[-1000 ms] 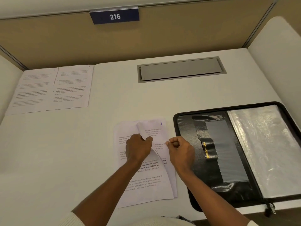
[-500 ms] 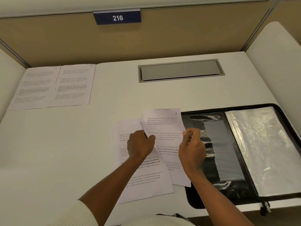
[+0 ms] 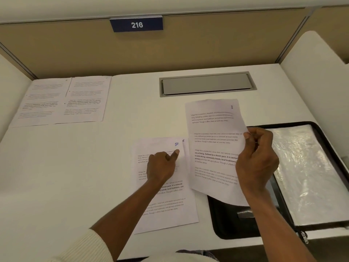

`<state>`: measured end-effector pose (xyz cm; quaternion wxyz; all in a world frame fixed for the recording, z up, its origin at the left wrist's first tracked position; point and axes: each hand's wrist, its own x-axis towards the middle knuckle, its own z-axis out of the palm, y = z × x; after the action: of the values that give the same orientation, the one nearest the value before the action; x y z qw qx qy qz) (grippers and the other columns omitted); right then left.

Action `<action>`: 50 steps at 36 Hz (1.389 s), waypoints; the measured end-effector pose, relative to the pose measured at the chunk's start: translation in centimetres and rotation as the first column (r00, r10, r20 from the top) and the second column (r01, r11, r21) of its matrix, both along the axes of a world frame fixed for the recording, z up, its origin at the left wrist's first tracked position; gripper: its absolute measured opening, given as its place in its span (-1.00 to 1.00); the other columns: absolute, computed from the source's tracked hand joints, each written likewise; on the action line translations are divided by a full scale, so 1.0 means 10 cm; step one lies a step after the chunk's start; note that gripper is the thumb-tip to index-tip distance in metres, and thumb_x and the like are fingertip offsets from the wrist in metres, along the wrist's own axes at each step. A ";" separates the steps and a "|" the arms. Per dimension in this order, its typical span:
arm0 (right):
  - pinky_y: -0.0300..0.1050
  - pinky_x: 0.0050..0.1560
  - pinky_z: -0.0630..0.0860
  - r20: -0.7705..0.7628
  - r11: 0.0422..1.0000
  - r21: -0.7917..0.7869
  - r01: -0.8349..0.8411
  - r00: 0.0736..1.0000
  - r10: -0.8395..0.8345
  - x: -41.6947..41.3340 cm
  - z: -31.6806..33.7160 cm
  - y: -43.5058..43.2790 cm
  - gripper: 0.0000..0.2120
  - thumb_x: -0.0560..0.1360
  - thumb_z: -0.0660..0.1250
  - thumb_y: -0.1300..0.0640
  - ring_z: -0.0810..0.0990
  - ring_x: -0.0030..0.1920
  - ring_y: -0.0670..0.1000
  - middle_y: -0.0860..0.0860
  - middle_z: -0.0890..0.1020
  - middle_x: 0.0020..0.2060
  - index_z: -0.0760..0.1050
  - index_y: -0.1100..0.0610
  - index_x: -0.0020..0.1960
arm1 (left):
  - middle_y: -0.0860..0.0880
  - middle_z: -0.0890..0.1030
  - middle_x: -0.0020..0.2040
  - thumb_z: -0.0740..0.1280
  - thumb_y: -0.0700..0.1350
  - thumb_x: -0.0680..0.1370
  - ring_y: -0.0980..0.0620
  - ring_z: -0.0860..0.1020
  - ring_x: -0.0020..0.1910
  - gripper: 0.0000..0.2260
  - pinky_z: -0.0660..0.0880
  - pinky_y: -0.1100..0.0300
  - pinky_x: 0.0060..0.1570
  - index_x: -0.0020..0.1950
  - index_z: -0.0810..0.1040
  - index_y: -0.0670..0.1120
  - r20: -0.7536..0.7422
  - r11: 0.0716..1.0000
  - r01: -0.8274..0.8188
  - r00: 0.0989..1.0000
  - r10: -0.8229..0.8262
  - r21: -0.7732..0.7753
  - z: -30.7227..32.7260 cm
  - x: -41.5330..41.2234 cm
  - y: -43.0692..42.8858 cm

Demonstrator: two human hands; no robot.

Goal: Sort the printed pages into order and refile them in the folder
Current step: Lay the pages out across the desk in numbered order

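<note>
White surface (image 3: 75, 167) inside a study booth, closed at the back by a tan partition (image 3: 207, 50). A black zip folder (image 3: 309, 176) lies open at the right near edge, its clear plastic sleeves facing up. Two printed pages (image 3: 62, 101) lie side by side at the far left, well apart from everything else. A stack of pages (image 3: 170, 208) lies flat at the centre, just left of the folder. Its top sheet bears a handwritten 10, and a 6 shows on the sheet peeping out beneath. One loose page (image 3: 213, 129) is held above the surface between stack and sleeves, its lower part covering the folder's left half; its corner mark is too blurred to read. A grey hatch (image 3: 205, 85) is set into the surface behind. The right grip (image 3: 258, 157) pinches the loose page by its right edge, fingers curled. The left grip (image 3: 162, 165) rests on the stack with fingers tucked and one digit stretched toward the 10; whether it pinches the sheet cannot be told. A blue plate (image 3: 136, 24) reads 216.
</note>
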<state>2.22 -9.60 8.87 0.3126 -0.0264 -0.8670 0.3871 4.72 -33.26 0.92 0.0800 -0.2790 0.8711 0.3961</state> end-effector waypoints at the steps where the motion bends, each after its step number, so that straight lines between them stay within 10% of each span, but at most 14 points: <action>1: -0.36 -0.21 0.37 -0.001 1.000 -0.017 -0.006 1.000 0.006 0.01 0.04 0.00 -0.79 0.74 0.24 0.05 0.61 -0.20 0.02 0.08 0.69 -0.07 0.50 0.20 0.17 | 0.00 0.67 -0.32 0.28 0.35 0.61 -0.13 0.65 -0.01 -0.41 0.59 -0.03 0.02 -0.32 0.54 -0.13 0.013 1.000 -0.010 1.000 0.010 0.026 0.03 0.00 -0.01; 8: -0.40 -0.18 0.53 0.077 0.973 -0.230 -0.001 0.997 0.020 -0.01 0.21 -0.14 -0.84 0.70 0.32 0.08 0.66 -0.14 -0.06 0.01 0.70 -0.03 0.49 0.17 0.19 | 0.10 0.73 -0.19 0.23 0.29 0.68 0.15 0.65 -0.19 -0.42 0.50 0.19 -0.14 -0.13 0.68 -0.20 -0.003 0.980 -0.061 0.998 0.063 0.190 0.27 0.06 -0.09; 18: -0.41 -0.22 0.53 0.325 0.897 -0.440 0.031 0.937 0.127 -0.38 -0.04 -0.74 -0.87 0.66 0.37 0.10 0.64 -0.16 -0.24 -0.06 0.68 -0.07 0.51 0.07 0.18 | 0.01 0.77 -0.12 0.16 0.38 0.65 -0.04 0.74 -0.04 -0.36 0.61 0.00 0.12 -0.02 0.73 -0.14 -0.056 0.832 -0.167 0.972 0.230 0.529 0.66 0.09 -0.63; 24: -0.07 -0.06 0.62 0.391 0.896 -0.443 0.029 0.905 0.164 -0.65 -0.22 -1.30 -0.89 0.66 0.38 0.11 0.66 -0.08 -0.08 -0.07 0.68 -0.07 0.52 0.04 0.17 | -0.01 0.77 -0.14 0.05 0.29 0.72 0.00 0.73 -0.11 -0.38 0.64 0.05 0.01 -0.05 0.71 -0.13 -0.102 0.804 -0.268 0.922 0.375 0.530 0.78 0.05 -1.17; 35: 0.00 -0.05 0.55 0.438 0.904 -0.424 -0.059 0.860 0.261 -1.29 -0.50 -2.34 -0.92 0.65 0.37 0.07 0.63 -0.20 0.00 -0.04 0.67 -0.23 0.52 0.00 0.13 | -0.07 0.74 -0.22 0.54 -0.09 0.55 0.01 0.63 -0.29 -0.88 0.67 -0.13 0.00 -0.12 0.71 -0.12 -0.120 0.876 -0.253 0.937 0.327 0.410 0.59 -0.31 -2.30; 42: 0.12 -0.05 0.65 0.479 0.851 -0.523 0.035 0.838 0.260 -1.70 -0.68 -2.80 -0.79 0.63 0.38 -0.13 0.68 -0.18 0.02 -0.06 0.69 -0.17 0.53 0.00 0.08 | 0.13 0.71 -0.30 0.51 -0.17 0.55 0.17 0.63 -0.31 -0.86 0.54 0.22 -0.20 -0.21 0.71 -0.02 -0.155 0.894 -0.311 0.915 0.374 0.321 0.37 -0.96 -2.78; 50: 0.21 0.16 0.64 0.580 0.914 -0.403 -0.050 0.758 0.297 -2.15 -0.98 -3.10 -0.56 0.43 0.61 0.19 0.72 -0.08 0.01 -0.05 0.72 -0.23 0.51 -0.05 0.20 | 0.14 0.73 -0.15 0.48 -0.15 0.55 0.10 0.68 -0.12 -0.90 0.66 0.06 -0.06 -0.17 0.70 -0.03 -0.148 0.910 -0.360 0.908 0.393 0.208 0.11 -1.71 -3.11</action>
<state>-19.24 -40.59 -0.93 -0.0441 -0.1296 -0.8327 0.5366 -12.38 -64.40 2.07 -0.0556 -0.3958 0.7658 0.5037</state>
